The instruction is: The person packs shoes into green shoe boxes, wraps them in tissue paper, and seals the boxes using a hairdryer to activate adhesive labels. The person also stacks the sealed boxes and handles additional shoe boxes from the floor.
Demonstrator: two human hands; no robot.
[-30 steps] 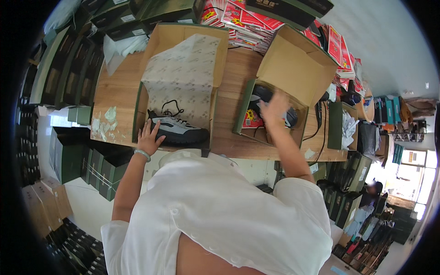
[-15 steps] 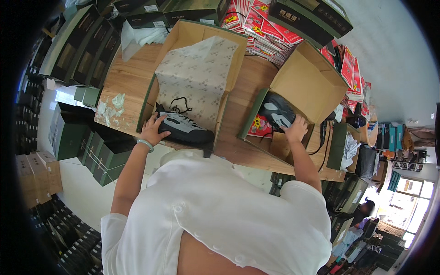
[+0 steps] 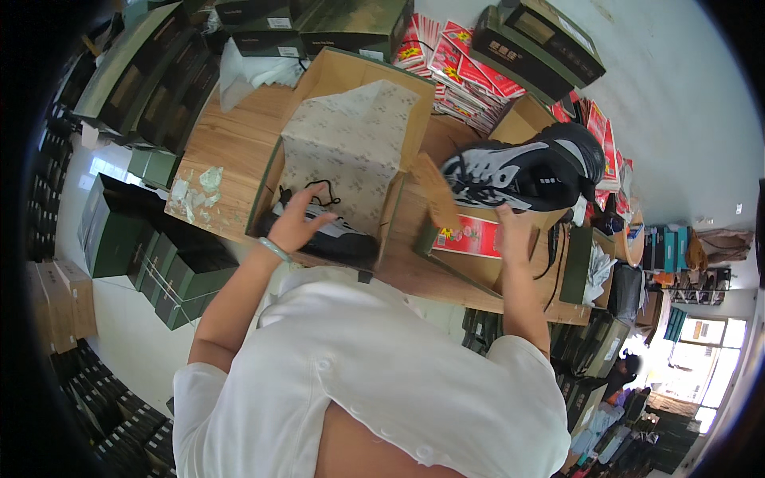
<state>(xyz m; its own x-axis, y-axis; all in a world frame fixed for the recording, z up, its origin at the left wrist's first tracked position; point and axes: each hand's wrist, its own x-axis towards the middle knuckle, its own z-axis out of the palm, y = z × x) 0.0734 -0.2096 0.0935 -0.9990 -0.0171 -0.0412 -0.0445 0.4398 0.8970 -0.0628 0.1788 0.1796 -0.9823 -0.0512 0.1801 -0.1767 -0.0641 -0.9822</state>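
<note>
My right hand [image 3: 514,227] grips a black-and-grey lace-up sports shoe [image 3: 518,171], held up above the smaller open shoebox on the right. Its laced front points left and its dark heel sits at the upper right. Beside the laces hangs a blurred, brown, tag-like flat piece [image 3: 436,190]; what holds it up I cannot tell. Over the left open shoebox [image 3: 319,68], my left hand [image 3: 293,225] is open with fingers spread. Under it lies a matching shoe [image 3: 347,241], its black lace looping up; whether the hand touches it is unclear. Patterned tissue paper [image 3: 351,119] lines that box.
A red printed packet [image 3: 470,237] lies in the right shoebox. Behind are piled red packets [image 3: 462,68] and dark green shoeboxes [image 3: 351,28]. Clear plastic scraps [image 3: 195,191] litter the wooden table's left end [image 3: 231,151]. A paper-filled box [image 3: 598,271] stands right, near a black cable.
My right hand has lifted the shoe out of the right shoebox, and the brown piece has risen too. My left hand has moved slightly rightward, fingers now spread over the left shoe.
</note>
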